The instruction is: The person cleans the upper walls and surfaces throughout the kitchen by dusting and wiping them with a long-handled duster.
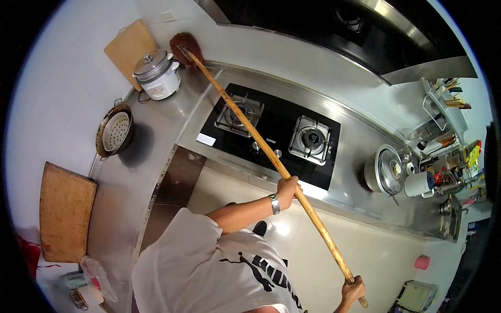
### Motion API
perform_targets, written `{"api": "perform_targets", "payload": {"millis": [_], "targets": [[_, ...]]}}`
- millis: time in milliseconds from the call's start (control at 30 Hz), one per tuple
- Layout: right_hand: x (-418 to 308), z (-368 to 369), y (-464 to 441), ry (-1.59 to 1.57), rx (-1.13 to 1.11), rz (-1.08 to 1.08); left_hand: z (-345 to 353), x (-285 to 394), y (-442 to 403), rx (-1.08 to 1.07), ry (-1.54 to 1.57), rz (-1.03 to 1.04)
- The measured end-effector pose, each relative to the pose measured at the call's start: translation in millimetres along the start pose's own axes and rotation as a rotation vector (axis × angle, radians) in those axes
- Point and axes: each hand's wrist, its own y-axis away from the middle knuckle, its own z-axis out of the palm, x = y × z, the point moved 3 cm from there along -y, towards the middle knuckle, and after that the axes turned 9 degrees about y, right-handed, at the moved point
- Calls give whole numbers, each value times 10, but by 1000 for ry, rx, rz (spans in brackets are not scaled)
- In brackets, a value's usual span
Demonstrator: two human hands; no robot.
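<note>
A long-handled broom (272, 156) with a light wooden pole runs diagonally across the view. Its dark brown, fibrous-looking head (194, 46) is at the tiled wall in the far left corner, just behind the rice cooker (160, 83). My left hand (287, 193), with a metal watch on the wrist, is closed round the middle of the pole. Lower down, near the butt end, my right hand (353, 290) grips the same pole. Beneath the upper pole lies a black two-burner gas hob (279, 125).
A wooden board (129, 49) leans behind the cooker, another board (68, 214) farther left. A wok with a steamer plate (116, 130) rests against the left wall. Overhead hangs the range hood (313, 31). Right of the hob stand a lidded pot (383, 169) and a white jug (417, 184).
</note>
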Motion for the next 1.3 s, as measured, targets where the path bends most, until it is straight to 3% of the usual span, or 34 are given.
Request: {"api": "perform_targets", "payload": {"millis": [133, 267, 300, 367, 400, 467, 500, 600, 633, 667, 767, 833, 867, 933, 967, 1000, 1100, 1133, 1200, 1300], "targets": [[351, 14, 164, 64, 41, 55, 39, -362, 107, -51, -166, -64], [1070, 60, 645, 263, -275, 104, 112, -956, 520, -133, -231, -161], [1287, 162, 874, 264, -274, 106, 93, -1092, 620, -165, -311, -175], [1572, 247, 1239, 190, 184, -85, 71, -1307, 810, -223, -426, -196], [1578, 170, 1241, 192, 186, -84, 114, -1288, 955, -222, -391, -249], [1587, 80, 1259, 129, -80, -17, 135, -1254, 1017, -240, -418, -265], [1660, 191, 1261, 134, -59, -58, 118, -1269, 955, -222, -421, -263], [1569, 398, 1123, 102, 10, -116, 62, -1225, 753, -155, -342, -200], [1511, 499, 1126, 166, 295, -287, 41, -1171, 693, -144, -310, -206], [1271, 312, 1039, 214, 367, -343, 12, -1118, 616, -136, -280, -213], [1246, 446, 970, 138, 245, -295, -17, -878, 552, -94, -214, -209], [1175, 448, 883, 157, -250, -42, -47, -750, 546, -140, -185, -190], [1170, 459, 943, 158, -253, -37, -62, -707, 574, -146, -176, -177], [1173, 443, 1037, 213, -39, -94, -145, -711, 596, -150, -199, -174], [1244, 533, 1038, 186, -342, -5, -171, -688, 587, -155, -216, -161], [1234, 545, 1095, 192, -333, -6, -210, -665, 581, -161, -207, -160], [714, 32, 1298, 177, 120, -198, -365, -601, 740, -193, -228, -128], [476, -155, 1328, 185, 110, -196, -422, -572, 804, -190, -229, -141], [254, -306, 1381, 81, -158, 93, -484, -494, 885, -163, -240, -85], [71, -479, 1468, 141, -230, 77, -602, -460, 978, -131, -217, -36]]}}
